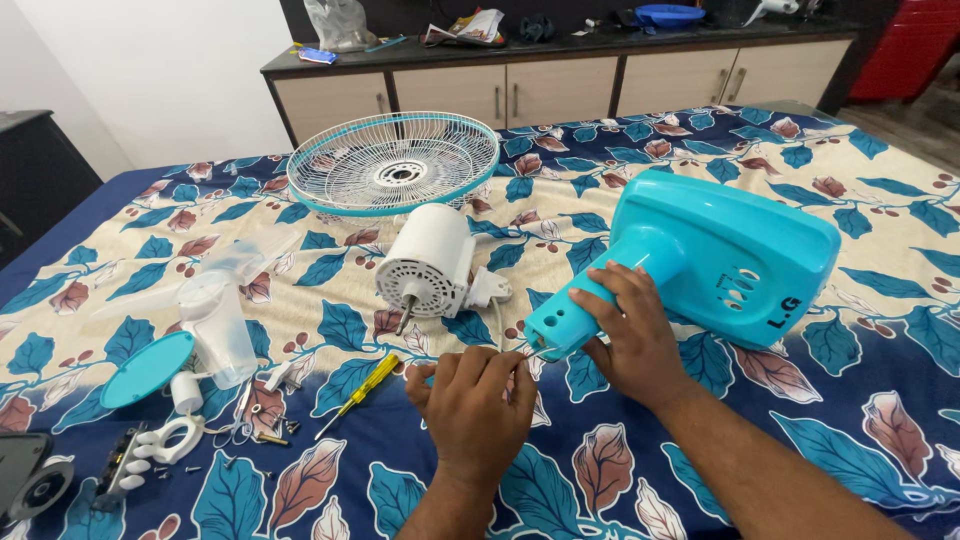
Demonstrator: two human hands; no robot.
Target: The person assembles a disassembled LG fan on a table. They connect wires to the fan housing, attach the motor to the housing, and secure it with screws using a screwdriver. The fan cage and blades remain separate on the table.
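Two hands at the turquoise plastic fan base (pixel 720 255), wires at its neck being worked.
Right hand (pixel 630 335) clamped on neck; left hand (pixel 472 400) beside it, fingertips pinched together on thin wires; next: steady feed.

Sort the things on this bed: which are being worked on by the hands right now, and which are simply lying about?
In hand: turquoise fan base, gripped at its neck by the right hand; thin wires at the neck's end, pinched by the left hand.

Lying about: white motor, grille, yellow screwdriver, clear blades, loose screws.

A clear plastic bag (pixel 340 22) slumps on the dark counter at 11 o'clock. A dark-screened phone (pixel 20 457) lies at 8 o'clock. Black lettering marks the turquoise fan base (pixel 740 250) at 3 o'clock.
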